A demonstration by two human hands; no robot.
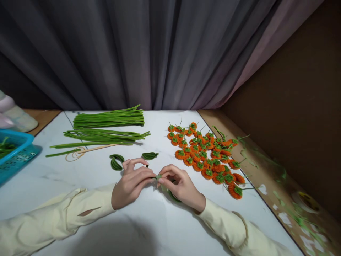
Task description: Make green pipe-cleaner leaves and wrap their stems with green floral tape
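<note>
My left hand [134, 181] and my right hand [183, 185] meet at the middle of the white table. Thumb and fingertips of both pinch a small green strip [158, 177], maybe tape, at the end of a dark green piece. The fingers mostly cover it. Beside my left hand lie two curved dark green pipe-cleaner leaves [116, 163], and beyond the fingers rests another looped leaf [149, 155]. Part of a further dark green loop [174, 196] shows beneath my right hand.
Bundles of bright green pipe cleaners [109, 119] lie at the back left, near a thin wooden stick [98, 148]. Many orange pumpkin-like pieces [206, 173] with green tops cover the right side. A blue basket [18, 160] stands far left; a tape roll [305, 202] lies far right.
</note>
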